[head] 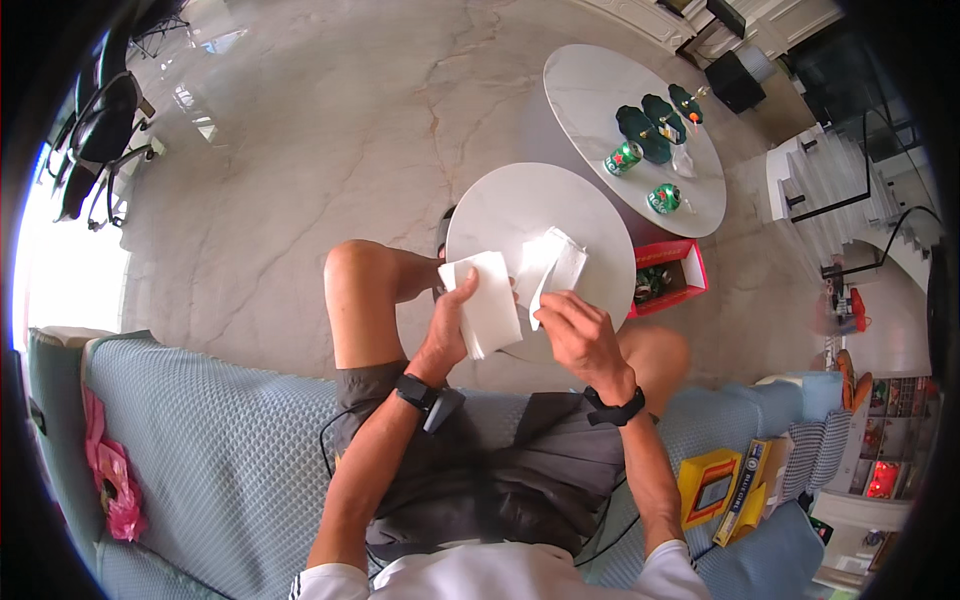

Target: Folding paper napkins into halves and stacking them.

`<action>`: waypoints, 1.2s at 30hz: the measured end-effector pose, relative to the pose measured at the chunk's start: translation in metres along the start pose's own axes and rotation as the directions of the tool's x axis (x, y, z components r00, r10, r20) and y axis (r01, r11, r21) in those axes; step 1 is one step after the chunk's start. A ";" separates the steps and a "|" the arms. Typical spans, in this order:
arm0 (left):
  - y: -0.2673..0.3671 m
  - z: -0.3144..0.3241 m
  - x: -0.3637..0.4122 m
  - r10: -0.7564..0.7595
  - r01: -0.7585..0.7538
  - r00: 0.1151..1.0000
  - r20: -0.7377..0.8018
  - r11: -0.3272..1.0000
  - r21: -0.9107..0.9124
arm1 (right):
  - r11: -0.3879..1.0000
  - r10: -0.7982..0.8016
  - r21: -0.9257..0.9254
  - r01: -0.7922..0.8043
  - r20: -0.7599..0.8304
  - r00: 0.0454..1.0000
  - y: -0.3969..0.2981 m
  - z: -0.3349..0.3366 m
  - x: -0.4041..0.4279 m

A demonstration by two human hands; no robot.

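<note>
A stack of folded white paper napkins (491,307) is in my left hand (452,319), the thumb pressed on its top face. My right hand (577,330) pinches the near edge of a white paper sheet (541,294) between thumb and fingers. Behind that sheet, more folded white paper (568,259) lies on the small round table (502,199). Both hands are over the near part of this table, a short gap between them. The fingers beneath the stack are mostly hidden.
A larger oval table (585,90) behind holds two green cans (623,158) and dark green scalloped dishes (652,127). A red box (679,277) with items inside stands beside the small table. Yellow boxes (709,487) and a pink plastic bag (120,495) rest on the blue sofa (217,405).
</note>
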State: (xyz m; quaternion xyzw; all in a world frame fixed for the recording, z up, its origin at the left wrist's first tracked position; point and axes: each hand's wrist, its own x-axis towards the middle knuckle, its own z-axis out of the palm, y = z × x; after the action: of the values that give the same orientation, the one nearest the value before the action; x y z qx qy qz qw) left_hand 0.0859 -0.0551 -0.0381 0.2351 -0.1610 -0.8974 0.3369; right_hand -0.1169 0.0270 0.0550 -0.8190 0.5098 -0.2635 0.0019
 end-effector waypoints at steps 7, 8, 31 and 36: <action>-0.015 -0.032 -0.002 0.284 -0.365 0.931 0.231 0.776 0.514 | 0.948 -0.273 -0.123 0.294 0.162 0.948 -0.031 0.028 0.028; -0.021 -0.041 0.002 0.281 -0.362 0.930 0.235 0.801 0.476 | 0.953 -0.261 -0.100 0.286 0.207 0.943 -0.032 0.034 0.027; -0.013 -0.010 -0.003 0.138 -0.139 0.988 0.068 0.990 0.006 | 0.984 -0.169 -0.012 0.180 0.292 0.941 -0.037 0.031 0.030; -0.016 -0.018 0.003 0.116 -0.117 0.989 0.094 0.993 0.004 | 0.975 -0.195 -0.048 0.215 0.264 0.945 -0.038 0.030 0.030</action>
State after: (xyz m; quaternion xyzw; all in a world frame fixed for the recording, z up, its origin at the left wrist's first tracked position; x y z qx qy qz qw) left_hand 0.0851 -0.0483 -0.0617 0.1849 -0.1942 -0.8855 0.3796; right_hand -0.0619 0.0121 0.0527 -0.8943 0.4267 -0.1341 0.0095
